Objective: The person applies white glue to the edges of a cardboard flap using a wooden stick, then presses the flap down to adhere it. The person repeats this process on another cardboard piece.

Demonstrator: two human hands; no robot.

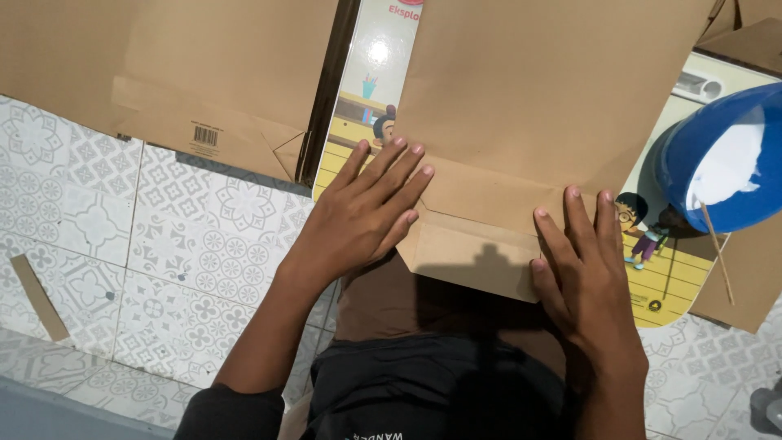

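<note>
A person sat on a patterned tile floor with both bare hands pressed flat on a sheet of brown paper that was wrapped over a glossy illustrated book. The left hand lay palm down with its fingers stretched out and spread slightly, the tips resting on the paper at the book's near left edge; it gripped nothing. The right hand was likewise open and flat, fingers straight and close together, bearing down on a folded flap of the paper at the near edge, and it too held nothing. The flap was turned back toward the person, and its diagonal crease ran between the two hands. The book lay in the middle of the scene, mostly covered by the paper, with cartoon artwork showing in a strip at the left and at the lower right corner. A blue bowl with a white substance inside stood on the book's right side, a thin stick leaning out of it. A second brown sheet lay at the upper left, just beside the book, and a narrow paper strip rested on the tiles well apart at the far left.
</note>
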